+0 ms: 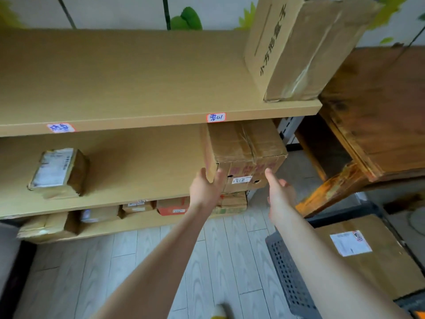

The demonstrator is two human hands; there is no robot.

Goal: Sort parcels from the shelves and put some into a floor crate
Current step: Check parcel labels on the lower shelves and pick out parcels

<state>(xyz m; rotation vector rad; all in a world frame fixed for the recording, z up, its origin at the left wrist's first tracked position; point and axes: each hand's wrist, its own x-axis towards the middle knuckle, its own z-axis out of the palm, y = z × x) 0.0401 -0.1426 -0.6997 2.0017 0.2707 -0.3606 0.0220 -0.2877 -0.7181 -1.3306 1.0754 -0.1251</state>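
Note:
A worn brown cardboard parcel (243, 148) with tape on top and a small white label sits at the right end of the middle shelf (138, 157). My left hand (205, 189) touches the parcel's lower left front corner, fingers spread around it. My right hand (279, 192) is open just below the parcel's right front edge, index finger stretched towards it. A dark perforated floor crate (287, 272) stands at the lower right and holds a flat brown box (377, 268) with a white label.
A large upright carton (294, 47) stands on the top shelf's right end. A small taped parcel (59, 171) lies at the middle shelf's left. Several small parcels (138, 208) fill the bottom shelf. A wooden cabinet (377, 116) is at the right. Pale plank floor (161, 272) lies below.

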